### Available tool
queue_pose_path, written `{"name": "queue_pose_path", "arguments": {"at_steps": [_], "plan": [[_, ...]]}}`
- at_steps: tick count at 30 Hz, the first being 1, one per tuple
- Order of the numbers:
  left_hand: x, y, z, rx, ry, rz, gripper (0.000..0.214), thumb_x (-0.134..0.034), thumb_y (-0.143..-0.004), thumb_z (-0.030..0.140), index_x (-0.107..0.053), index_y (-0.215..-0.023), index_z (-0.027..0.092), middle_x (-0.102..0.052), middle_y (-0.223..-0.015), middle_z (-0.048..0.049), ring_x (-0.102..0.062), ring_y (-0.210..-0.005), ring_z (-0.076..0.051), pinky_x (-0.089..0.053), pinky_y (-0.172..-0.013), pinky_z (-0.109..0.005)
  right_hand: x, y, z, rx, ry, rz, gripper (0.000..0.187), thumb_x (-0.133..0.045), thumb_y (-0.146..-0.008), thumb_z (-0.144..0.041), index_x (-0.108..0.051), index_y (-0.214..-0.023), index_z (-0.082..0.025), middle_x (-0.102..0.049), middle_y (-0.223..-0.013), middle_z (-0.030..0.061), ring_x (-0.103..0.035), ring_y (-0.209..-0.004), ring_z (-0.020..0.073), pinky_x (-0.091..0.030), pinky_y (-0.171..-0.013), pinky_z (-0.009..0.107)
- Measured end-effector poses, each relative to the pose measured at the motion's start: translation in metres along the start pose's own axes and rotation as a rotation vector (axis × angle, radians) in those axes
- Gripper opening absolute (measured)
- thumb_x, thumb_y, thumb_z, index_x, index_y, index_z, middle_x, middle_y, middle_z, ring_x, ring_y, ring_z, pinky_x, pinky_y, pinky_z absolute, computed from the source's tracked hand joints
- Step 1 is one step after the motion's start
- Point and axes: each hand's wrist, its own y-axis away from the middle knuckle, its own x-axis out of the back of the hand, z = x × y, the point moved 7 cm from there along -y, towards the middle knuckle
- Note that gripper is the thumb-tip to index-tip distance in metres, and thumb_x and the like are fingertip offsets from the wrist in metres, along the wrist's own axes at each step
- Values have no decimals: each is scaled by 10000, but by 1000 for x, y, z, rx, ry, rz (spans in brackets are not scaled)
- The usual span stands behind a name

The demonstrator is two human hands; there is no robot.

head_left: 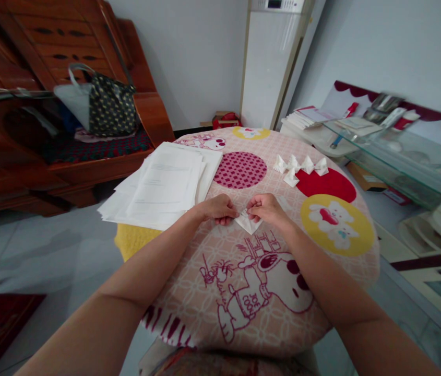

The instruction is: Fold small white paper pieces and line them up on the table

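Observation:
A small folded white paper piece [248, 223] lies on a round table covered by a pink cartoon-print cloth [204, 292]. My left hand [217, 208] pinches its left edge with fingers curled. My right hand [266, 208] pinches its upper right edge, fingers closed too. Both hands rest on the cloth, close together near the table's middle. Several finished folded white paper shapes [300, 167] sit in a cluster farther back on the right. A stack of white paper sheets [165, 185] lies at the table's left, overhanging the edge.
A dark wooden bench [28, 151] with a patterned handbag [108, 104] stands at the left. A glass shelf unit [404, 156] with books and cans is at the right. A white floor-standing appliance [269, 62] stands behind the table. Grey tiled floor lies at the lower left.

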Motion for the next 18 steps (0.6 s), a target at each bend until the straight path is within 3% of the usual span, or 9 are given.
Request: {"name": "queue_pose_path", "arguments": {"at_steps": [6,12,15,18], "plan": [[-1,1,2,-4,-86,-6,318,-657,-790,284,-573,-513,154,-570,-444,4,-473,-393,-79,-365,-419,-199,-1,2,-4,-18,17,3,182,-643,-781,27,-637,-709,-140,-633,-526,-20,-586,-442,88,-466,-431,169],[1,4,6,-62,-308,54,313,-646,-779,293,-567,-508,159,-558,-425,7,-456,-382,-82,-352,-433,-212,-1,2,-3,-8,30,11,168,-639,-779,15,-646,-714,-140,-642,-547,-11,-599,-467,98,-483,-457,184],[9,4,12,-95,-448,170,274,-653,-775,291,-602,-538,163,-565,-449,14,-494,-440,-94,-372,-493,-224,-1,2,-2,9,31,15,157,-657,-766,8,-650,-720,-142,-643,-558,-13,-612,-484,94,-476,-449,166],[17,3,24,-216,-541,347,144,-700,-758,291,-697,-713,154,-656,-622,-5,-577,-599,-123,-420,-606,-238,-1,2,-2,16,27,17,147,-666,-765,-6,-651,-717,-144,-638,-557,-16,-612,-485,90,-474,-444,157]]}}
